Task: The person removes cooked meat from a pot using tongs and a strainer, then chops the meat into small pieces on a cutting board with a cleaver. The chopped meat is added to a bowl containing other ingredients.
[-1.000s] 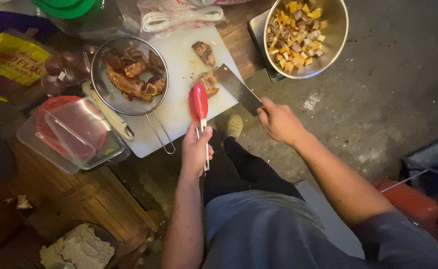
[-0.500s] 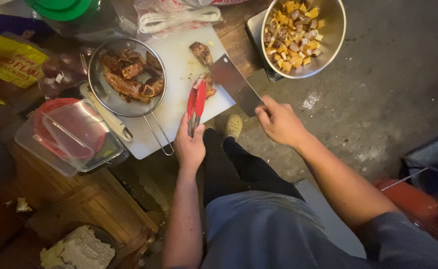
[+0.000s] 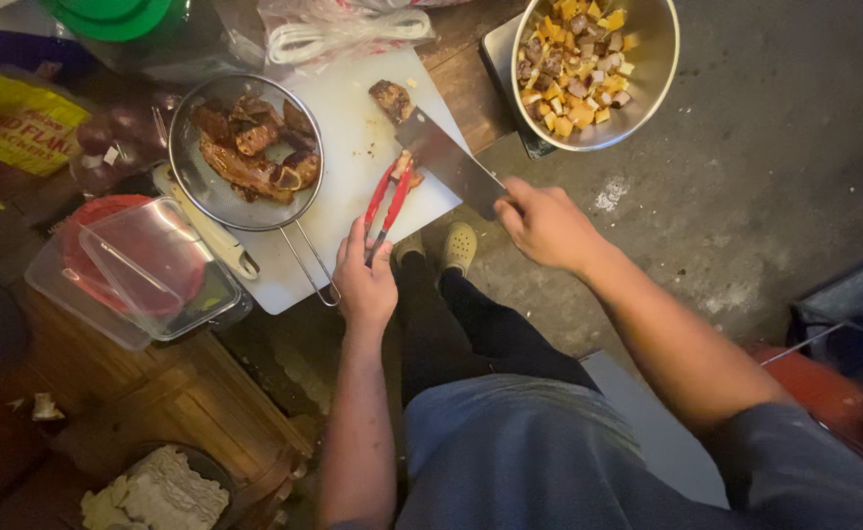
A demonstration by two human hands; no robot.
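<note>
White board; left hand tongs; right hand cleaver.

You have one view only, from the camera on your head, looking almost straight down past your chest and legs. It sits fairly high above the worktop, which fills the far left of the frame, while the grey floor fills the right. No second view shares the scene.
</note>
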